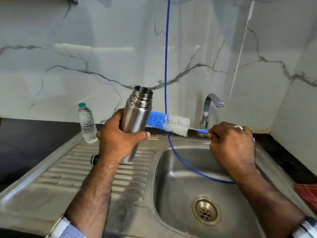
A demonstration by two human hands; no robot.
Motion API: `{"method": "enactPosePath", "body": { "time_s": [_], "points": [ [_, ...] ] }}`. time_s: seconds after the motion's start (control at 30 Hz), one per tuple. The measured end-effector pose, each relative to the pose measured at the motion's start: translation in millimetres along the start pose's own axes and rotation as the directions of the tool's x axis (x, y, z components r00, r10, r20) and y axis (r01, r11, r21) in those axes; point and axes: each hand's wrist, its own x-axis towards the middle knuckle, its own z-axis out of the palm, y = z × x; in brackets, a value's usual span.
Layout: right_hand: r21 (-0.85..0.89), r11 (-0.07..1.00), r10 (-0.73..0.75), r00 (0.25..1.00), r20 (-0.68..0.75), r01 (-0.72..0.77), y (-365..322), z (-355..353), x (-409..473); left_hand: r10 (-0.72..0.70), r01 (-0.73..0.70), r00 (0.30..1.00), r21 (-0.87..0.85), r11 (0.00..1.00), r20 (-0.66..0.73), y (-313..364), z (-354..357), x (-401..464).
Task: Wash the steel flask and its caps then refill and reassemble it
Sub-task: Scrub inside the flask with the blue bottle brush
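I hold the steel flask (135, 121) in my left hand (118, 140), fingers curled round its body, mouth open and tilted upward, over the ribbed drainboard left of the sink (173, 170). My right hand (231, 146) pinches the bottle brush (169, 121) by its handle above the sink's back rim, bristles beside the flask. A dark cap (94, 159), I think, lies left of the sink, mostly hidden by my wrist.

Grey-veined marble wall (68, 54), black counter (34, 133)
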Motion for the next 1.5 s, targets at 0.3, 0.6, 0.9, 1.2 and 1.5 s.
{"method": "enactPosePath", "body": {
  "time_s": [0.3, 0.6, 0.9, 1.2, 1.5],
  "points": [
    [-0.065, 0.989, -0.121, 0.975, 0.189, 0.135, -109.3, 45.7, 50.9, -0.131, 0.125, 0.991, -0.124, 0.984, -0.04, -30.9, -14.2, 6.5],
    [-0.111, 0.967, -0.159, 0.886, 0.436, 0.229, -196.7, 136.9, 93.8, -0.246, 0.227, 0.964, -0.167, 0.959, -0.104, -48.6, -18.0, 15.8],
    [-0.104, 0.963, -0.153, 0.819, 0.553, 0.251, -202.2, 215.7, 97.3, -0.232, 0.221, 0.969, -0.131, 0.966, -0.081, -48.0, -13.2, 15.2],
    [-0.095, 0.969, -0.118, 0.766, 0.632, 0.228, -184.8, 253.4, 102.2, -0.205, 0.199, 0.978, -0.14, 0.97, -0.031, -42.8, -5.1, 10.7],
    [0.862, 0.387, 0.062, 0.942, 0.331, -0.328, -163.0, 116.1, 98.5, -0.231, 0.244, 0.967, -0.144, 0.959, 0.104, -41.4, 5.1, 3.1]
  ]
}}
